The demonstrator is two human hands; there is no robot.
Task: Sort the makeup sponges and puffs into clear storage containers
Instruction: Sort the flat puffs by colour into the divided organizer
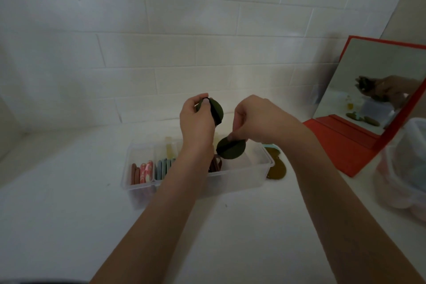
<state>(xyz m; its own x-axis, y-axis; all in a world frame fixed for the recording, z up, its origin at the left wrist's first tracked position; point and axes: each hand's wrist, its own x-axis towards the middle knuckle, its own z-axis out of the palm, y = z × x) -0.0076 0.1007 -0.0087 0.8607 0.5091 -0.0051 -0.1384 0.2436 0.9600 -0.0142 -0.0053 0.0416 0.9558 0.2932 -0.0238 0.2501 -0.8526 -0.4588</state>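
Pinching a dark green puff (231, 150) over the clear divided container (244, 174), right hand (258, 120), left hand (196, 120) at nine o'clock gripping green puffs (215, 110).

Pretty dim, flat light and the whole shot's soft. The wall (161, 30) bricks bow at the edges, wide-angle style. Container (405, 168) on the right is blurry.

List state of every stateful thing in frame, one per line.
Left hand: grips dark green round puffs, raised.
Right hand: fingers pinch a dark green round puff over the container.
Clear divided plastic container: lidless, partly filled, puffs on edge.
Olive round puffs: flat on table, unsorted.
Red-framed mirror: propped, tilted.
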